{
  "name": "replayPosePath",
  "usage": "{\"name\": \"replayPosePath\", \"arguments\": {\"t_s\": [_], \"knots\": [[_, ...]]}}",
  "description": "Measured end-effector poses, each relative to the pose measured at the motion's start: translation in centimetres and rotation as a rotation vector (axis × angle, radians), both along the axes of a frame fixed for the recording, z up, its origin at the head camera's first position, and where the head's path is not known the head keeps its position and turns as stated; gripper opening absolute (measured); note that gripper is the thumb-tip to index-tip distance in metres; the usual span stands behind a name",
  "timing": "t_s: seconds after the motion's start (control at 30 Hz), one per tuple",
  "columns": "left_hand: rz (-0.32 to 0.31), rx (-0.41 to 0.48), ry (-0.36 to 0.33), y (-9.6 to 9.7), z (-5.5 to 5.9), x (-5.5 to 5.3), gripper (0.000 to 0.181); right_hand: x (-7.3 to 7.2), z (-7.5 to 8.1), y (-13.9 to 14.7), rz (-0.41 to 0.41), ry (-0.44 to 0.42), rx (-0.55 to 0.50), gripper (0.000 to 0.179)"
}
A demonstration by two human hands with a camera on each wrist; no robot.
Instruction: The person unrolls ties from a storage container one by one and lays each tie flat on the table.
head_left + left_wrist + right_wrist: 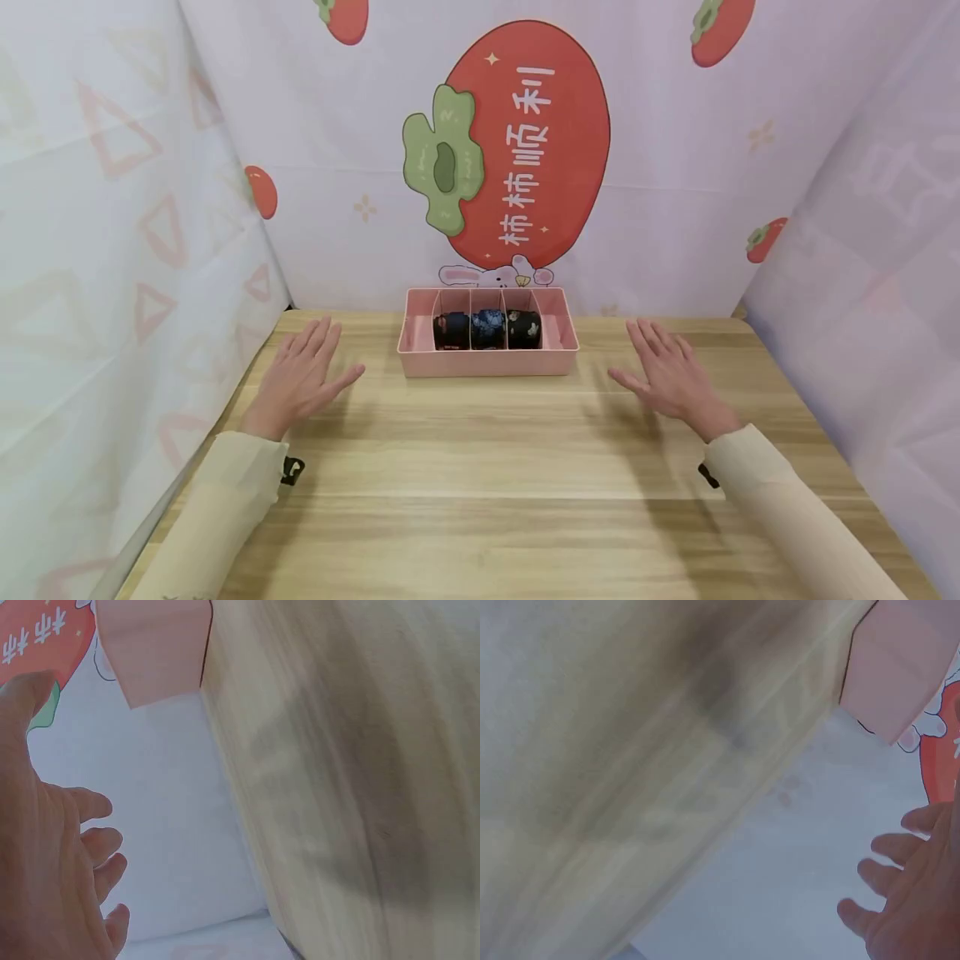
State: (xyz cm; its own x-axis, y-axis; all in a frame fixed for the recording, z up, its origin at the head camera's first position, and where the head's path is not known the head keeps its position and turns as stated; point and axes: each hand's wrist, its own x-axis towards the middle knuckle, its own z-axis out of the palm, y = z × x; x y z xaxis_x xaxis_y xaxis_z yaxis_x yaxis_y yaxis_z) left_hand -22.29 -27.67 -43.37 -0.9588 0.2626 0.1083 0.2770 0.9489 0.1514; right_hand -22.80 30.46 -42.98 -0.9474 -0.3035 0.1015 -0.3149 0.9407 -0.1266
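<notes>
A pink divided box [487,364] stands at the far side of the table, against the back curtain. Its three middle compartments each hold a dark rolled bundle: a navy one [452,332], a blue patterned one [487,330] and a black one with pale spots [523,329]. To the left of the box my left hand [300,375] is held out, fingers straight and thumb spread, with nothing in it. My right hand [671,379] mirrors it on the right side, also holding nothing. Both wrist views show the box's end walls [154,652] [896,667] beyond the fingers.
The light wood table [480,467] is bounded by a printed curtain [675,208] at the back and white cloth sides [97,275] at left and right. Shadows of both arms fall on the tabletop. Each sleeve cuff has a small black piece beside it.
</notes>
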Motion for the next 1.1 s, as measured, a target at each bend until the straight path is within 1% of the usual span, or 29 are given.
{"name": "replayPosePath", "arguments": {"t_s": [0.13, 0.3, 0.43, 0.53, 0.6, 0.67, 0.77, 0.83, 0.9, 1.03, 1.1], "knots": [[-0.026, 0.000, -0.024, 0.7, 0.9, -0.7, 0.096, -1.0, 1.7, -0.7, 0.080, 0.014, -0.002, 0.090], [-0.063, 0.003, -0.035, 2.1, 1.8, -2.3, 0.095, -3.0, 3.9, -2.0, 0.179, 0.035, -0.020, 0.084], [-0.091, -0.004, -0.056, 3.5, 2.3, -3.5, 0.094, -4.8, 5.5, -3.6, 0.208, -0.012, 0.001, 0.083], [-0.095, 0.006, -0.096, 4.8, 2.8, -4.3, 0.094, -6.1, 6.5, -5.1, 0.211, -0.068, 0.019, 0.083], [-0.098, 0.013, -0.121, 5.7, 3.0, -4.7, 0.093, -6.9, 6.9, -6.2, 0.235, -0.096, 0.021, 0.082], [-0.105, 0.011, -0.136, 6.7, 3.2, -5.1, 0.093, -7.8, 7.1, -7.3, 0.266, -0.124, 0.019, 0.079], [-0.122, -0.008, -0.135, 8.1, 3.3, -5.5, 0.095, -8.9, 7.4, -9.0, 0.302, -0.176, 0.007, 0.076], [-0.129, -0.029, -0.128, 8.9, 3.2, -5.7, 0.096, -9.6, 7.4, -10.0, 0.301, -0.210, 0.008, 0.072], [-0.128, -0.031, -0.122, 9.6, 3.0, -5.9, 0.097, -10.2, 7.3, -10.9, 0.307, -0.224, 0.032, 0.069], [-0.112, -0.020, -0.117, 10.5, 2.2, -6.3, 0.098, -11.5, 6.8, -12.6, 0.337, -0.228, 0.097, 0.050], [-0.098, -0.020, -0.119, 10.8, 1.4, -6.6, 0.101, -11.8, 6.5, -13.4, 0.333, -0.236, 0.119, 0.045]]}}
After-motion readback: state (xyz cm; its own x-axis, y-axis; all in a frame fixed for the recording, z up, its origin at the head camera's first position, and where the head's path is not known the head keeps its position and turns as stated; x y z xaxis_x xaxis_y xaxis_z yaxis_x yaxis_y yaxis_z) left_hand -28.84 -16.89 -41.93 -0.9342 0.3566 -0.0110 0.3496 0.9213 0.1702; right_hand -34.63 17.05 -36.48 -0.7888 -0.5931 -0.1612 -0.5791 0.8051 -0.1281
